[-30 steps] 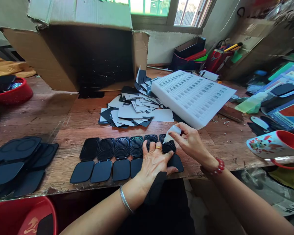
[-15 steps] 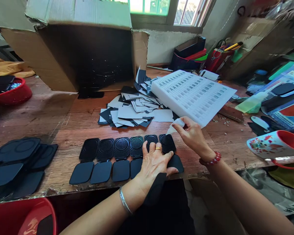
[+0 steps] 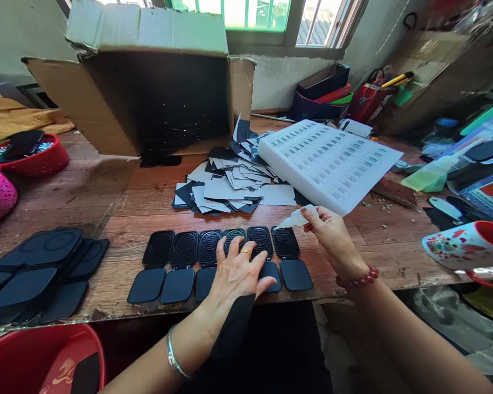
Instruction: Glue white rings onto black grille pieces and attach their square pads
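Observation:
Along the near edge of the table lies a row of hinged black square cases, folded out flat, with ridged upper halves and smooth lower halves. My left hand [image 3: 237, 268] spreads its fingers over the middle cases and hides parts of them. In my right hand [image 3: 326, 230] is a small white squeeze bottle [image 3: 296, 219], gripped between thumb and fingers. Its narrow tip points left, at the upper edge of the rightmost case's ridged half [image 3: 285, 242]. Below that half lies its smooth half [image 3: 296, 274].
Behind the row are a pile of black and white card pieces [image 3: 225, 189] and a white foam block [image 3: 328, 161] with slots. Stacked black cases [image 3: 36, 268] lie left. A cardboard box [image 3: 53, 104] stands behind; a patterned mug [image 3: 456, 246] lies right.
My left hand has moved left along the row, uncovering the rightmost cases. The bottle is still in my right hand, now held flatter. The whole view has shifted slightly.

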A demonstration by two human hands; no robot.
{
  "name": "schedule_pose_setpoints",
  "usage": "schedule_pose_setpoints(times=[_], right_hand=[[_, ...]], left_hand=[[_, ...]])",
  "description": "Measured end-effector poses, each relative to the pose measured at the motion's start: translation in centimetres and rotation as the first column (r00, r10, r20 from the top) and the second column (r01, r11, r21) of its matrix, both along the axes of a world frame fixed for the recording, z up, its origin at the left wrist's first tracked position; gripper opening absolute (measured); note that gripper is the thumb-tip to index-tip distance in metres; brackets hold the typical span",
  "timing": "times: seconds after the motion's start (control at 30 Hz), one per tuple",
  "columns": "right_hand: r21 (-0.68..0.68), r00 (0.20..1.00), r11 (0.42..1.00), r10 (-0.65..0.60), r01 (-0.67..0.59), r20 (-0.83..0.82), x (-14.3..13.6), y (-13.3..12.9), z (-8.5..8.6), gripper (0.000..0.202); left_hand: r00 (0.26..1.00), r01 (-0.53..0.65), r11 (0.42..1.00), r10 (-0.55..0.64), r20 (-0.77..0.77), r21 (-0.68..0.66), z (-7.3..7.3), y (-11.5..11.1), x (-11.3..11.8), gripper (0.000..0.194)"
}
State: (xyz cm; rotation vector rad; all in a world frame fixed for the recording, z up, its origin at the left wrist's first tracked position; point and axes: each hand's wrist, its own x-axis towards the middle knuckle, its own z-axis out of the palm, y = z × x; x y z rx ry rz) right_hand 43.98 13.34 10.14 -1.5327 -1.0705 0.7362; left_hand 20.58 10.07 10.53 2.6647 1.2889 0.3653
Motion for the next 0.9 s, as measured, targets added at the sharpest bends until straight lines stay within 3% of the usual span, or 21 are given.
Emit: schedule_pose_setpoints(times=[0.27,0.63,0.9], right_hand=[[0.018,0.991,0.998,0.054,-0.057,0.125,-3.8,1.4,0.1,0.037],[0.057,0.89,0.995,0.042,-0.076,0.454,-4.7,1.4,1.3,0.029],[-0.034,0.82,0.979,0.189,-0.203,0.54,-4.5,-0.7,2.7,0.019]], left_hand=[[0.999,-0.014,1.0,0.013,-0.045,-0.023,-1.4,-0.3,-0.3,0.05],[0.998,0.021,0.998,-0.025,-0.062,-0.061,-1.0,0.2,-0.3,0.053],[0.998,0.024,0.996,-0.029,-0.056,-0.087,-1.0,0.2,-0.3,0.052]])
